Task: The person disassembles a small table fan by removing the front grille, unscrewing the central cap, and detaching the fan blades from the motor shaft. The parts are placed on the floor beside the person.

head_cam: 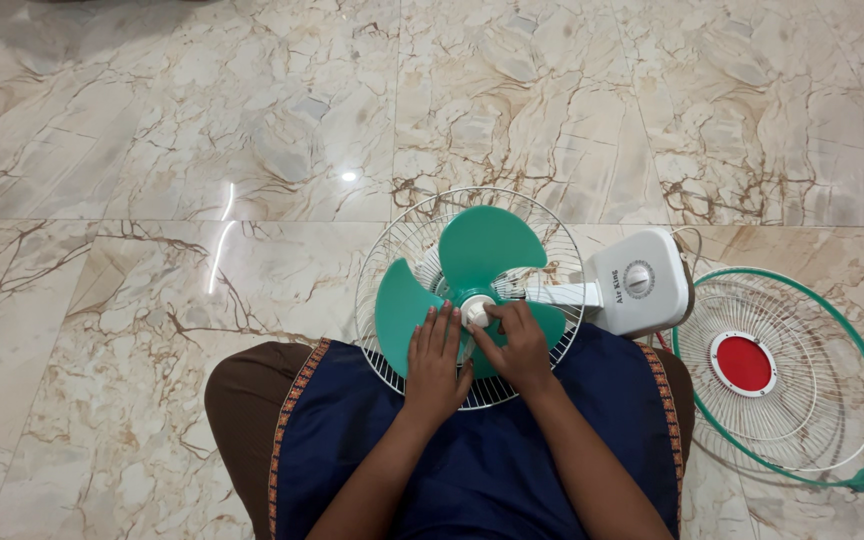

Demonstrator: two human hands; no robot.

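— hands first, nearest the lap: what is each doing?
— left hand [437, 360] lies flat, fingers straight and together, palm pressed on the green fan blade [402, 310]; it grips nothing. right hand [514, 345] sits just beside it, fingers curled, tips pinched on the white hub cap [476, 308] at the blade's centre.
— and the blade itself?
— under both hands, resting in the white wire rear guard [392, 240], which lies partly on the blue cloth [482, 460] over the knees.
— past the right hand?
— the fan's white motor housing [642, 285] with a round knob, on its side. further out on that side, apart on the marble floor [152, 200], lies the front guard [782, 375], green-rimmed with a red centre disc.
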